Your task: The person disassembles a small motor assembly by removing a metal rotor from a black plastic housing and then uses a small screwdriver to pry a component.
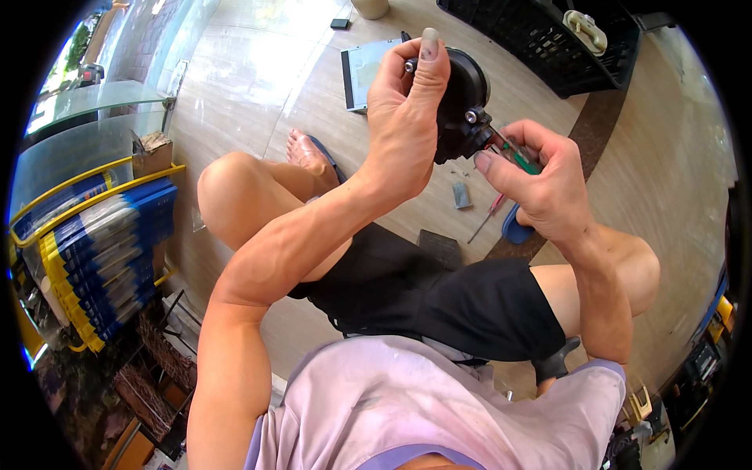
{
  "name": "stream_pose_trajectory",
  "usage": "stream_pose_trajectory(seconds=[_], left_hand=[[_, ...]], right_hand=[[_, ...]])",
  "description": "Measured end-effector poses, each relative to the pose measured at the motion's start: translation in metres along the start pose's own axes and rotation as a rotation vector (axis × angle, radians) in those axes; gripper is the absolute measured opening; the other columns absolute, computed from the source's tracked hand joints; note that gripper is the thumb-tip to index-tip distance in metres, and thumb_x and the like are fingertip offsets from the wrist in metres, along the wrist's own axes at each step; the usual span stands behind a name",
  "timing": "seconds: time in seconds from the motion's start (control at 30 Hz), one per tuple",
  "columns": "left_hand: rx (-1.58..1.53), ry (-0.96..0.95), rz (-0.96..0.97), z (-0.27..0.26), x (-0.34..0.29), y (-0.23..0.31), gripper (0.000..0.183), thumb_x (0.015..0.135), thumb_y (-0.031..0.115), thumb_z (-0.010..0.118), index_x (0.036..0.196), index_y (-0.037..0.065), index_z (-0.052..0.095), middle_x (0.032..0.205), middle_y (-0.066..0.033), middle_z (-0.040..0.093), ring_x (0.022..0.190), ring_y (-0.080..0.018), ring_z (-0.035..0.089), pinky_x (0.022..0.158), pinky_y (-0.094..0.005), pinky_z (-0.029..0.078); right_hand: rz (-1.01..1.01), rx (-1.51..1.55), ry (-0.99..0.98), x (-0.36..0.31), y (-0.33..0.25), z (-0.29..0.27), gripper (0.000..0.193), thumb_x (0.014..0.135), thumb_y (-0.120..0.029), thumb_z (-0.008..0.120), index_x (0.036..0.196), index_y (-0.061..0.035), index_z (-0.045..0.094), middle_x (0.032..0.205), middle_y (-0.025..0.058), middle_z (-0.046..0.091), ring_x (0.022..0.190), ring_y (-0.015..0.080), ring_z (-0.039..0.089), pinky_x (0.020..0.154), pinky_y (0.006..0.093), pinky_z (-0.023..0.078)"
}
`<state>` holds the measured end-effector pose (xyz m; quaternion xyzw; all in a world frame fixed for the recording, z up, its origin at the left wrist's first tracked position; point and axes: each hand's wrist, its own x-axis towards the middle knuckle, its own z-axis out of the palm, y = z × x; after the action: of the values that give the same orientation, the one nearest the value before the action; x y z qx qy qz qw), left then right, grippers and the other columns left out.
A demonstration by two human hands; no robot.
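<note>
My left hand (pixel 403 117) is raised and wrapped around a round black part (pixel 462 98) with small metal screws on its edge. My right hand (pixel 540 184) holds a screwdriver with a green handle (pixel 521 159), its tip against the black part's lower right side. Both hands are up above my bare knees as I sit over a tiled floor.
On the floor lie a red-handled screwdriver (pixel 486 218), a small grey piece (pixel 461 196), a dark flat pad (pixel 440 247) and a flat grey device (pixel 364 70). A black crate (pixel 548 39) stands at the back right. A yellow rack of blue packs (pixel 102 251) is at my left.
</note>
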<state>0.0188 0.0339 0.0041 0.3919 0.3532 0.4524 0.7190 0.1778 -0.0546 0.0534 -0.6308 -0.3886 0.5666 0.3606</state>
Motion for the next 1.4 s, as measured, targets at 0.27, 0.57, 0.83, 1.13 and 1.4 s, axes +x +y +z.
stream_pose_trajectory(seconds=[0.27, 0.57, 0.83, 1.13, 1.4], left_hand=[[-0.225, -0.113, -0.200, 0.004, -0.002, 0.017, 0.059, 0.109, 0.058, 0.043, 0.114, 0.002, 0.062, 0.103, -0.0147, 0.071, 0.107, -0.0310, 0.071, 0.101, -0.0484, 0.056], [-0.007, -0.116, -0.477, 0.005, -0.001, 0.025, 0.067, 0.102, 0.062, 0.048, 0.122, 0.002, 0.069, 0.106, -0.0129, 0.073, 0.110, -0.0304, 0.070, 0.103, -0.0489, 0.054], [-0.037, -0.163, -0.542, 0.006, -0.012, 0.015, 0.059, 0.098, 0.059, 0.057, 0.121, 0.005, 0.066, 0.098, -0.0074, 0.068, 0.107, -0.0314, 0.072, 0.104, -0.0605, 0.054], [-0.101, -0.215, -0.570, 0.000, -0.013, 0.009, 0.063, 0.098, 0.061, 0.056, 0.123, 0.004, 0.064, 0.099, -0.0084, 0.068, 0.107, -0.0370, 0.073, 0.103, -0.0662, 0.054], [-0.066, -0.225, -0.727, 0.003, -0.010, 0.005, 0.082, 0.092, 0.078, 0.051, 0.122, 0.002, 0.063, 0.113, -0.0184, 0.070, 0.104, -0.0360, 0.073, 0.097, -0.0523, 0.060]], right_hand=[[-0.198, -0.153, 0.096, -0.006, 0.011, -0.005, 0.021, 0.082, -0.015, 0.082, 0.091, -0.0014, 0.069, 0.066, 0.0007, 0.066, 0.058, 0.0064, 0.060, 0.055, 0.0265, 0.047], [-0.449, -0.495, 0.086, -0.006, 0.001, -0.030, 0.019, 0.079, -0.010, 0.080, 0.091, -0.0009, 0.069, 0.066, 0.0090, 0.070, 0.056, 0.0154, 0.070, 0.054, 0.0278, 0.052], [-0.345, -0.503, -0.124, -0.002, -0.013, -0.055, 0.013, 0.081, -0.007, 0.073, 0.086, 0.0041, 0.067, 0.064, 0.0104, 0.070, 0.056, 0.0161, 0.073, 0.050, 0.0279, 0.055], [-0.157, -0.476, -0.099, -0.006, -0.022, -0.050, 0.014, 0.081, -0.009, 0.073, 0.084, 0.0044, 0.068, 0.066, 0.0103, 0.071, 0.054, 0.0160, 0.071, 0.046, 0.0288, 0.053], [-0.071, -0.373, -0.175, -0.001, -0.019, -0.062, 0.018, 0.080, -0.012, 0.076, 0.087, 0.0016, 0.066, 0.066, 0.0005, 0.062, 0.051, 0.0061, 0.057, 0.049, 0.0228, 0.046]])
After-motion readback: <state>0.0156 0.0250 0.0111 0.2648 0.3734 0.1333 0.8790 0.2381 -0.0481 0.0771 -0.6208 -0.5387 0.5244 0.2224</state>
